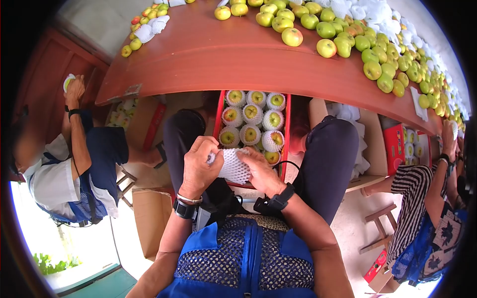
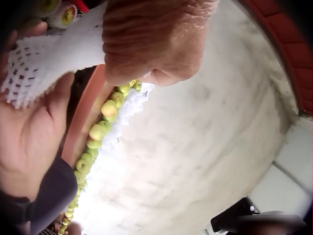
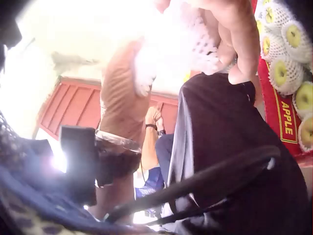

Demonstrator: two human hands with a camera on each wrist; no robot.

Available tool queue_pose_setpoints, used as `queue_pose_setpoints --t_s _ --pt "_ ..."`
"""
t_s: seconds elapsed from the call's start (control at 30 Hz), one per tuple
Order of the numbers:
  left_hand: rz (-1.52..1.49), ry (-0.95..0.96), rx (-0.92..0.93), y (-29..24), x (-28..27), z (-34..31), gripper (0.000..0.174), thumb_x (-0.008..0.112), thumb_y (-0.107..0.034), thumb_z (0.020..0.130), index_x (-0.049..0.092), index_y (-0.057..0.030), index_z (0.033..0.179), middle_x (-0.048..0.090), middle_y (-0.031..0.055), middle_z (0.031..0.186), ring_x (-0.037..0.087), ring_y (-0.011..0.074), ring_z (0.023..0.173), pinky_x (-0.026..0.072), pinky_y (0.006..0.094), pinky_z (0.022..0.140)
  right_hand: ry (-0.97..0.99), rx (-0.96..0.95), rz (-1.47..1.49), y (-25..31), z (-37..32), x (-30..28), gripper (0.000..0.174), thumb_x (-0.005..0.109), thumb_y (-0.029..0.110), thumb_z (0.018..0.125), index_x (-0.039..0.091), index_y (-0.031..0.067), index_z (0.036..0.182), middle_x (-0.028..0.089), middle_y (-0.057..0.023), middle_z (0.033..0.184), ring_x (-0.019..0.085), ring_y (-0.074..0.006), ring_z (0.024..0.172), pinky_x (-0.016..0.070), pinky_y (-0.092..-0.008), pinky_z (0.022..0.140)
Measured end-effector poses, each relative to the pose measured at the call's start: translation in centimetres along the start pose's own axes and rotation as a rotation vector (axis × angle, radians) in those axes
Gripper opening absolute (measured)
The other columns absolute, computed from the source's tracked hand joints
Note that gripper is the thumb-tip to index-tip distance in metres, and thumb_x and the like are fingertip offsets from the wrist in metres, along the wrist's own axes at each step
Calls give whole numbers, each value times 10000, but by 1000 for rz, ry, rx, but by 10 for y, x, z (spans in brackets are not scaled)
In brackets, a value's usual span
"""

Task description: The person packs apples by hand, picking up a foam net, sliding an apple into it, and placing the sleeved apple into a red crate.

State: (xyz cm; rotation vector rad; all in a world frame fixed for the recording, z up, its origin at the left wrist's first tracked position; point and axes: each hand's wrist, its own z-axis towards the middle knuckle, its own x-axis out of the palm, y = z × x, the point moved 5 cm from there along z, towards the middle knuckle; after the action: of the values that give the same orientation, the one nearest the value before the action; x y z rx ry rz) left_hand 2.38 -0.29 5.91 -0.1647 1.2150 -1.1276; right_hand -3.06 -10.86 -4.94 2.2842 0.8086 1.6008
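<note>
A white foam net sleeve (image 1: 233, 166) stretches between my two hands, above the near end of the red apple box (image 1: 287, 129). My left hand (image 1: 198, 166) grips one end of it, with a bit of white foam poking out by the fingers. At the other end my right hand (image 1: 261, 171) holds it, thumb on top and fingers beneath. In the left wrist view the sleeve (image 2: 78, 41) narrows toward the left fist and widens over the right palm; no apple shows inside. Rows of netted apples (image 1: 252, 114) fill the box between my knees.
Many loose apples (image 1: 325, 30) and white foam nets (image 1: 367, 12) lie on the reddish table (image 1: 198, 64). An open carton (image 1: 370, 144) of foam nets stands right of my knee. Seated people are at both sides, the left one (image 1: 64, 174) holding a netted fruit.
</note>
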Motion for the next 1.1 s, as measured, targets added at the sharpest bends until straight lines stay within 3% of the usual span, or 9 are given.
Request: queue_pose_setpoints --t_s 0.2,0.3,0.37,0.47,0.6,0.77,0.83,1.03,1.1 --pt "-365 148 -116 7 14 -12 171 638 36 725 498 -52 768 598 64 895 550 129 764 427 235 664 -48 -99 -141 -17 6 -7 159 503 172 928 550 21 943 578 -9 802 538 -68 700 441 -231 605" --pt "-534 28 -289 20 21 -16 159 613 43 764 495 -54 808 583 49 960 527 105 834 426 231 719 -120 -197 -3 -10 8 -11 151 517 185 931 563 41 915 578 8 802 534 -60 705 441 -220 616" --pt "-670 -45 -492 37 28 -24 187 546 -19 854 489 -50 1029 540 54 1057 511 99 910 429 246 790 -167 -406 12 1 14 -18 110 538 153 921 567 47 917 584 25 822 527 -48 717 447 -219 637" --pt "-608 85 -476 54 50 -42 249 491 -152 923 456 -38 1141 526 52 1040 506 112 934 416 241 816 -276 -628 -440 21 12 -16 129 571 151 894 545 36 946 620 -56 798 596 -145 709 474 -277 635" --pt "-1167 127 -1173 66 94 -82 312 368 -267 970 472 -48 1166 577 61 1031 576 151 912 473 295 818 -290 -758 -894 40 -7 14 169 598 155 865 529 41 969 622 -148 778 636 -275 715 489 -342 631" --pt "-1391 51 -989 58 89 -66 381 376 -341 966 486 -34 1162 583 78 1077 579 185 965 475 331 839 -192 -780 -967 35 -8 20 176 602 161 857 520 45 961 622 -166 776 632 -339 719 493 -379 624" --pt "-1376 -32 -1107 65 82 -59 402 357 -368 967 483 -41 1163 575 74 1062 570 176 975 472 323 842 -159 -774 -966 32 -6 21 179 609 155 849 516 46 955 615 -176 758 630 -343 707 490 -385 614" --pt "-892 64 -614 59 53 -43 275 507 -346 931 560 -78 965 569 -24 782 516 35 680 429 205 596 -293 -808 -1053 37 -4 14 154 607 138 841 517 36 913 605 -181 718 614 -358 671 475 -389 584" --pt "-952 -102 -680 59 54 -40 211 518 -269 937 544 -83 841 535 -57 710 471 14 631 381 183 563 -295 -799 -1029 37 -3 15 172 608 159 849 519 24 909 595 -168 694 610 -317 628 466 -380 566"
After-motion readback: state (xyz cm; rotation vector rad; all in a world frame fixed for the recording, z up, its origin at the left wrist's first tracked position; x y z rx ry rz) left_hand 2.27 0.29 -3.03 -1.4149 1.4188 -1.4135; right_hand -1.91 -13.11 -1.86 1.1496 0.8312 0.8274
